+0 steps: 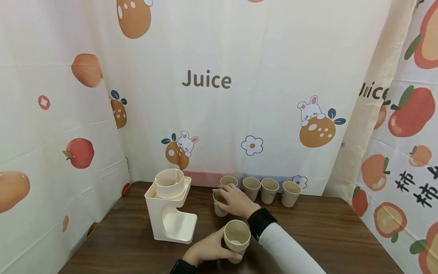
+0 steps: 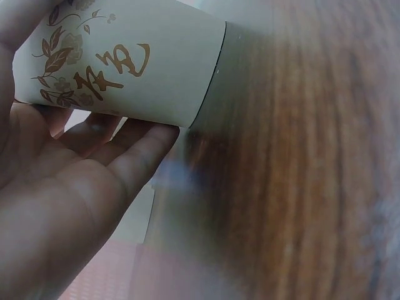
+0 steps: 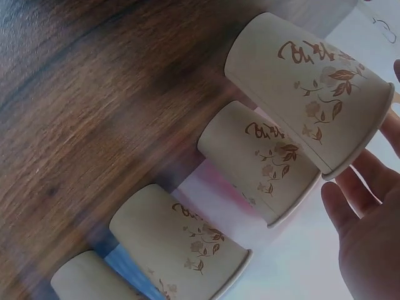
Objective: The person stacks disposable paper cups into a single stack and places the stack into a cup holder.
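My left hand [image 1: 209, 246] grips a stack of beige paper cups [image 1: 237, 243] near the front of the table, fingers and thumb wrapped round its sides. In the left wrist view, brown leaves and lettering decorate the outer cup [image 2: 144, 62], its base close over the wood. Farther back, my right hand [image 1: 239, 201] holds a single paper cup [image 1: 220, 210] at its rim from above. The right wrist view shows this upright cup [image 3: 312, 87] with my fingers [image 3: 369, 181] at its rim. Another paper cup [image 1: 228, 180] stands just behind it, partly hidden.
Several more paper cups, among them one at the right end [image 1: 291, 195], stand in a row along the table's back. A white plastic stand [image 1: 155, 217] with a round holder [image 1: 169, 186] on top is at the left. Printed curtains [image 1: 212, 114] enclose the brown table [image 1: 325, 236].
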`<state>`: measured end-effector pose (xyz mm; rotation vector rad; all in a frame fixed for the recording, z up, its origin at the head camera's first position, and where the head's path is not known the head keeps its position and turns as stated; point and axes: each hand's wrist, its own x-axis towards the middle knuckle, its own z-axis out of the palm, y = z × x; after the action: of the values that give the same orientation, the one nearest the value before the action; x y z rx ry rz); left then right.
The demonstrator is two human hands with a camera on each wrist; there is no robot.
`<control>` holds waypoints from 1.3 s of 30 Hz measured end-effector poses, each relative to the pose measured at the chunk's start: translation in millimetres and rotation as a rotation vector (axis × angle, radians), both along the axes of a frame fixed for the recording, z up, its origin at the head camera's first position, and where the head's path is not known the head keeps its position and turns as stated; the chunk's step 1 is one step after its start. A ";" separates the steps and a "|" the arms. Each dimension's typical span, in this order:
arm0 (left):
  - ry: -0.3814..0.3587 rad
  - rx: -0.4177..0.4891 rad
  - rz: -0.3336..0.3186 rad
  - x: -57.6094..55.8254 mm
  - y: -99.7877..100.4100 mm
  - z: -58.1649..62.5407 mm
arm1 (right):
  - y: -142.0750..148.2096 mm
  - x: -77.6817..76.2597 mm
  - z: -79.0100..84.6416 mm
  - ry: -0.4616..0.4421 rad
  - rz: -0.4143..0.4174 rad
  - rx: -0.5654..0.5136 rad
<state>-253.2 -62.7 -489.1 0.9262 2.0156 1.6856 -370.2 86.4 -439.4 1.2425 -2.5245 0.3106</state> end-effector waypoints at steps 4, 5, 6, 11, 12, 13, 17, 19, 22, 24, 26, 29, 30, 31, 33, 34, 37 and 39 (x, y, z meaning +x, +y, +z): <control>-0.009 -0.011 0.004 -0.4 0.1 0.2 | -0.5 0.3 -0.1 0.021 -0.009 0.010; -0.014 -0.017 0.008 -0.4 0.0 0.3 | -0.4 0.7 0.1 0.022 -0.016 0.016; -0.019 -0.022 0.012 -0.4 -0.3 0.3 | -0.4 1.1 0.5 0.021 -0.020 0.019; -0.026 -0.039 0.029 -0.6 -1.2 -0.7 | 0.6 5.3 6.6 -0.052 -0.040 0.024; -0.025 -0.041 0.031 -0.6 -1.4 -0.8 | 0.9 6.0 8.3 -0.077 -0.040 0.020; -0.021 -0.042 0.032 -0.8 -1.5 -1.4 | 1.3 6.6 9.9 -0.099 -0.042 0.019; -0.007 -0.044 0.037 -1.2 -1.9 -2.9 | 2.9 7.6 14.8 -0.159 -0.039 0.029; -0.005 -0.041 0.033 -1.3 -1.9 -3.3 | 4.2 7.7 16.0 -0.175 -0.039 0.037; -0.004 -0.034 0.027 -0.9 -1.5 -2.4 | 6.9 7.8 17.5 -0.192 -0.046 0.047; -0.007 -0.033 0.027 -0.8 -1.1 -1.6 | 9.0 8.0 18.5 -0.195 -0.049 0.054; -0.002 -0.034 0.033 -0.4 -1.0 -0.9 | 11.5 8.6 19.8 -0.204 -0.049 0.058; -0.004 -0.033 0.040 0.0 -0.7 -0.6 | 16.5 10.2 21.3 -0.223 -0.060 0.068; 0.002 -0.037 0.045 0.2 -0.5 -0.5 | 18.7 11.0 21.7 -0.236 -0.069 0.072; 0.005 -0.039 0.047 0.3 -0.2 -0.5 | 21.0 11.8 22.0 -0.249 -0.071 0.068; 0.010 -0.044 0.054 0.6 0.4 -0.3 | 25.9 14.0 22.9 -0.277 -0.073 0.056; 0.014 -0.048 0.058 0.8 0.6 0.0 | 28.4 15.1 23.0 -0.293 -0.071 0.048; 0.013 -0.052 0.063 0.7 0.9 0.7 | 36.5 18.8 23.4 -0.325 -0.066 0.014; 0.010 -0.051 0.062 0.6 1.1 1.1 | 42.2 21.4 22.5 -0.332 -0.078 -0.001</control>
<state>-252.7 -61.7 -488.1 0.8648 2.1042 1.6562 -348.8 128.6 -416.9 1.1701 -2.8409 0.5389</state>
